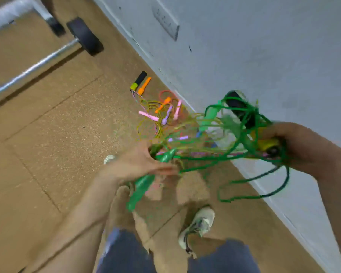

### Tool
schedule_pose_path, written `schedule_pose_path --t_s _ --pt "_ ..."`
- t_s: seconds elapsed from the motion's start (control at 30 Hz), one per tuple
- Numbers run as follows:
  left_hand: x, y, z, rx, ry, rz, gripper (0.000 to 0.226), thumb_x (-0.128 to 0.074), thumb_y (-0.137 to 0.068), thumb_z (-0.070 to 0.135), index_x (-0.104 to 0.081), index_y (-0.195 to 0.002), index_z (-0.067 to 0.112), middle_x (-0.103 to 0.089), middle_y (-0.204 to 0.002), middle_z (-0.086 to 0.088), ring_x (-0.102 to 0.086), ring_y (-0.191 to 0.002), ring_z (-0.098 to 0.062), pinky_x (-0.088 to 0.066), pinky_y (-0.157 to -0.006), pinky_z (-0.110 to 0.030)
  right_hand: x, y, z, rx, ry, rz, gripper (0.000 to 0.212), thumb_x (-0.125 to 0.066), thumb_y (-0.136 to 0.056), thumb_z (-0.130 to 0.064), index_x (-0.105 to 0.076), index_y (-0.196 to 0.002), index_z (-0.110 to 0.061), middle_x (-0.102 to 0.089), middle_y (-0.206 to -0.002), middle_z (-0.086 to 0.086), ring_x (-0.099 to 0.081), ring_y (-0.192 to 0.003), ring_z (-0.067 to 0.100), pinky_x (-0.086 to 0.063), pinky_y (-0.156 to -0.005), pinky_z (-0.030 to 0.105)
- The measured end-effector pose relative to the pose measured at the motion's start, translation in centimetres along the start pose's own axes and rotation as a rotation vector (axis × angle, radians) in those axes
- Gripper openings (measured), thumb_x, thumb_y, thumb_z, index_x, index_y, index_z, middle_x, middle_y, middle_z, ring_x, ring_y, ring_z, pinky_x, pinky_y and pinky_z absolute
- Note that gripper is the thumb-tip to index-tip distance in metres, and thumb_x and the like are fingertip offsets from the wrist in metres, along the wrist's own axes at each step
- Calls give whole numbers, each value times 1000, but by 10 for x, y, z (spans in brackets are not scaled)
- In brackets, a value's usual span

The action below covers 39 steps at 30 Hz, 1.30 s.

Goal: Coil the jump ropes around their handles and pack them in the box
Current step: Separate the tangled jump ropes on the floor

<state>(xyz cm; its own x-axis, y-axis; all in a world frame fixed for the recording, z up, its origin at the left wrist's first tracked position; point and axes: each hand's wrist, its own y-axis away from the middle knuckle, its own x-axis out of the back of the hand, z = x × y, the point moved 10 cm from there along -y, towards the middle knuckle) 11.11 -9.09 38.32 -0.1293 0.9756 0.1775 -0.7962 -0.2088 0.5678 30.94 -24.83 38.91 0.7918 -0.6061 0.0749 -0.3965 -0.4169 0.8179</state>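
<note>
Left hand (138, 164): just below the frame's centre, gripping a green handle (165, 157). Motion blur is smearing its fingers.
Second green handle (140, 191): hanging out at 7 o'clock from under that hand.
Right hand (297, 146): at 3 o'clock in the frame, curling tightly round a yellow-and-black handle (268, 145).
Green rope (244, 154): stretching between both hands in tangled loops and sagging towards 5 o'clock below the right hand.
Black handle (238, 109): sticking up at 11 o'clock from the right hand, with the rope tangling round it.
Pile of jump ropes (161, 115): lying on the cork floor (47, 134) at 12 o'clock from the left hand, against the wall (264, 56), with orange, pink and purple handles showing.
Barbell (47, 56): lying at 10 o'clock.
Shoe (199, 225): standing at 6 o'clock.
</note>
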Motion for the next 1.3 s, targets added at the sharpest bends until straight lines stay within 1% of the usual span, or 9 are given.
schedule_pose_path --t_s 0.17,0.3,0.5,0.57,0.67,0.8,0.9,1.07,1.3 --pt "-50 58 157 -410 -649 476 18 -60 -63 20 -65 -78 27 -56 -67 11 -50 -68 -11 -38 -60 -20 89 107 55 39 457 191 15 -63 -78 -20 -62 -80 -5 -53 -56 5 -44 -47 17 -33 -48 25" --pt "-85 100 248 -612 -649 677 26 -62 -68 15 -68 -93 14 -62 -91 0 -51 -81 -15 -40 -73 -23 148 215 62 197 627 367 25 -56 -58 -39 -64 -74 -22 -58 -53 -4 -53 -52 12 -38 -51 28" --pt "-259 74 261 -327 -156 -157 102 -71 -67 -16 -30 -140 44 -49 -133 7 -36 -129 -4 -44 -65 -6 209 375 93 442 176 304 24 -59 -60 -9 -74 -72 -24 -48 -49 -2 -44 -48 11 -35 -48 23" --pt "-334 87 250 -223 -269 -352 77 -71 -74 -11 -43 -131 34 -59 -107 11 -53 -77 4 -40 -56 0 220 411 109 535 15 340 34 -59 -57 -3 -73 -88 -2 -48 -56 16 -45 -54 20 -34 -51 29" --pt "-433 112 216 -167 -602 -526 18 -68 -86 8 -62 -99 19 -63 -83 8 -52 -60 8 -38 -53 -2 241 456 146 610 -196 485 36 -58 -50 -1 -65 -83 12 -41 -55 19 -38 -51 21 -29 -44 29" --pt "-495 129 194 -257 -1013 -504 14 -60 -87 48 -56 -90 35 -59 -78 9 -59 -83 -14 -42 -67 -25 280 534 244 600 -471 699 32 -51 -49 5 -67 -77 4 -45 -53 9 -35 -41 22 -24 -47 22" --pt "-500 140 247 -452 -1378 -165 43 -50 -76 71 -53 -91 31 -62 -83 3 -57 -92 -24 -39 -77 -35 306 589 344 448 -392 853 40 -52 -49 1 -69 -84 5 -49 -67 18 -45 -58 26 -35 -58 32" --pt "-588 219 373 -803 -1085 148 33 -63 -65 51 -55 -84 25 -64 -76 -1 -61 -79 -31 -42 -66 -32 335 629 515 236 -353 995 37 -65 -69 14 -72 -82 -19 -67 -65 -7 -56 -60 -1 -42 -56 12" --pt "-822 278 413 -697 -276 -163 11 -73 -67 23 -64 -74 21 -60 -66 2 -54 -58 -15 -45 -55 -24 367 570 665 259 -885 908 16 -65 -84 -15 -63 -99 -21 -66 -73 -1 -58 -67 17 -48 -66 32"
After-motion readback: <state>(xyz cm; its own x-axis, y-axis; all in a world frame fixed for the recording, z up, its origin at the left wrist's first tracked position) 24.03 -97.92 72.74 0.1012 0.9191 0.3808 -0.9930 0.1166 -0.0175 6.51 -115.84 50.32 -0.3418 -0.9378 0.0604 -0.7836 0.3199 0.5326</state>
